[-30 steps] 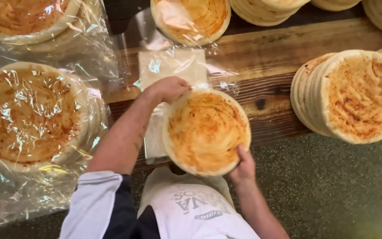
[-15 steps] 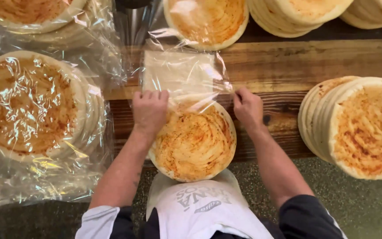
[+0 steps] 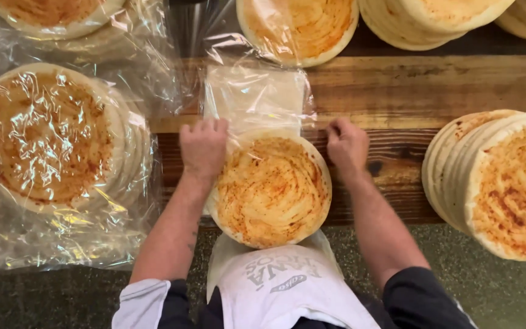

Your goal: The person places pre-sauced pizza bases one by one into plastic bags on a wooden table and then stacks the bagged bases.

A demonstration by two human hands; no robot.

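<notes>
Apparently both hands, left hand (image 3: pixel 203 146) and right hand (image 3: pixel 347 145), are pinching the thin, slippery plastic bag (image 3: pixel 255 97) at its mouth edges around the soft, floppy flatbread (image 3: pixel 270 190).

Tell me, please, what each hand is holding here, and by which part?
Both hands grip the clear plastic bag at its open end: the left hand and the right hand each hold one side, by the round sauce-topped flatbread.
</notes>
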